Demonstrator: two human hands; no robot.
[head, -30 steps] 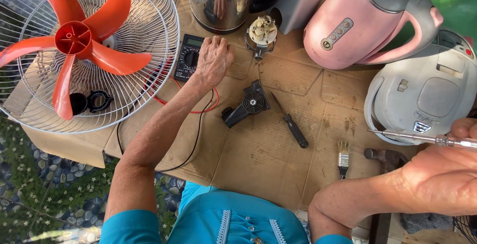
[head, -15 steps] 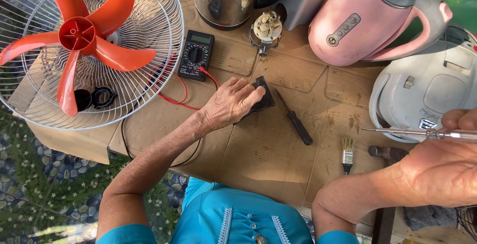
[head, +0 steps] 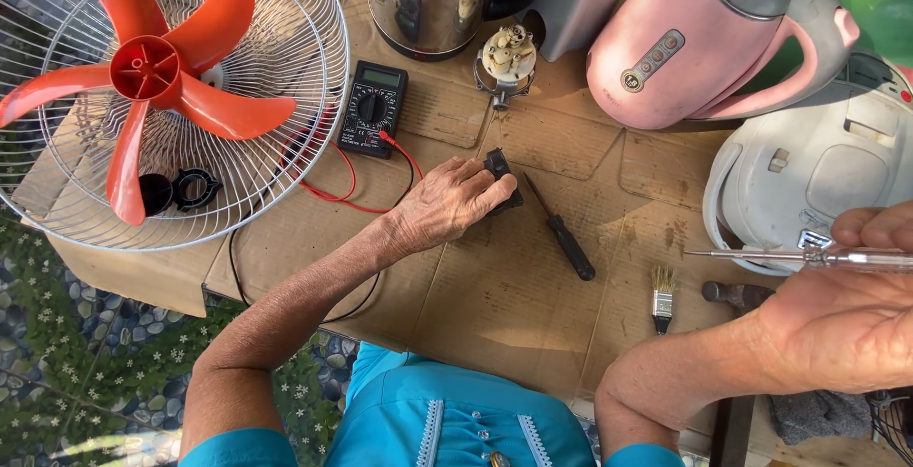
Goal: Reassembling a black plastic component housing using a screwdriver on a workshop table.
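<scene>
My left hand (head: 449, 203) lies over a small black part (head: 499, 167) on the flattened cardboard (head: 495, 286), fingers closed around it. My right hand (head: 846, 320) is at the right edge, holding a slim tester screwdriver (head: 808, 257) with a clear handle, its metal tip pointing left. A black multimeter (head: 373, 107) with red and black leads (head: 342, 186) sits just behind my left hand. A black-handled screwdriver (head: 563, 234) lies to the right of the black part.
A fan with red blades (head: 152, 77) in a wire guard (head: 285, 29) fills the left. A steel kettle (head: 428, 1), a small motor part (head: 507, 56), a pink kettle (head: 704, 44) and a white cooker (head: 808, 172) stand behind. A small brush (head: 662, 298) lies nearby.
My left hand moved from the multimeter down to the small black part and closed on it. My right hand kept holding the tester screwdriver almost still.
</scene>
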